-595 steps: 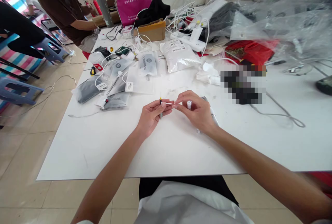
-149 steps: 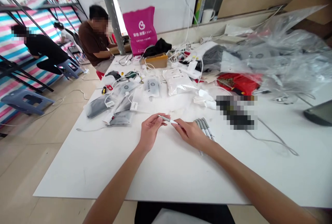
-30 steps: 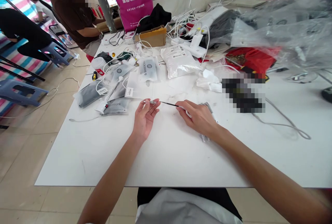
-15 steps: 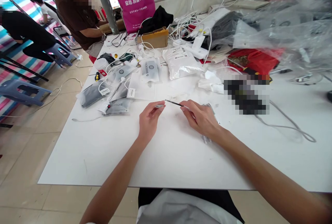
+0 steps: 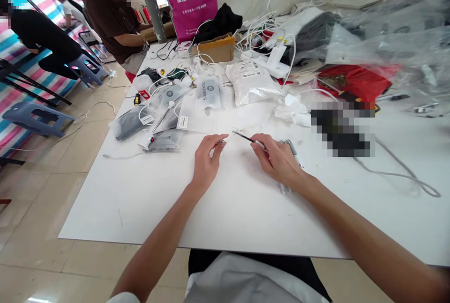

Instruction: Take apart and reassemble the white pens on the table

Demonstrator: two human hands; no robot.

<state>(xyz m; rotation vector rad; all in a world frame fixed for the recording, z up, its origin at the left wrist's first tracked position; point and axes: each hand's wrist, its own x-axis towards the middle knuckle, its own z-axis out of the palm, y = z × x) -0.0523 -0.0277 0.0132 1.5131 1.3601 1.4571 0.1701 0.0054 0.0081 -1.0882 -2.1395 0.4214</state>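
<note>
My right hand [image 5: 276,158] is closed around a thin dark rod [image 5: 243,136], like a pen refill, whose bare end points left toward my other hand. Thumb and fingertips of my left hand [image 5: 207,158] pinch a small silvery piece [image 5: 222,141], too small to name and mostly covered by the fingers. A short gap separates the rod's tip from the left fingertips. Beneath and beside my right hand, grey-silver slim pieces [image 5: 284,188] lie on the white table [image 5: 232,214], partly hidden by the hand and wrist.
Grey pouches [image 5: 210,93] and cables lie at the left back. Behind my hands are a white plastic parcel [image 5: 253,83], a cardboard box [image 5: 216,50] and crumpled tissue [image 5: 292,112]. Clear plastic bags [image 5: 379,40] pile up at right. A person [image 5: 112,17] sits beyond the table.
The rod's tip has drawn slightly away from my left fingertips. My left fingers have shifted, so less of the silvery piece shows. The whole view has moved a little.
</note>
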